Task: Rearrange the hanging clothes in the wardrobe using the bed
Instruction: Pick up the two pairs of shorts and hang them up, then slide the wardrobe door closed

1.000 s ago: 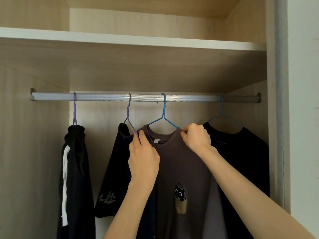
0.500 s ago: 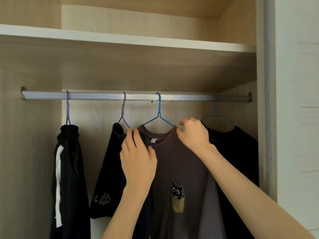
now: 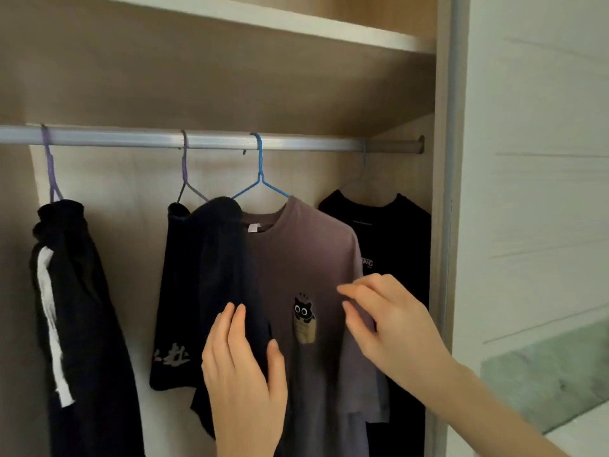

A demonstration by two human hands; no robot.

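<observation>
Mauve cat-print T-shirt (image 3: 316, 258) hangs on blue hanger (image 3: 260, 179) from the wardrobe rail (image 3: 131, 138), third of four garments. Left hand (image 3: 244, 374) has straight fingers in front of the shirt and the overlapping navy top (image 3: 204, 275), gripping nothing. Right hand (image 3: 392, 324) is loosely spread by the shirt's sleeve, empty; contact unclear. Black T-shirt (image 3: 395, 232) hangs by the wardrobe's right wall, striped black trousers (image 3: 75, 291) at the other end.

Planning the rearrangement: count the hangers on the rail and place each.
4: purple hanger far left; second purple hanger left of centre; blue hanger under the cat T-shirt; pale hanger far right. None seems hidden.
</observation>
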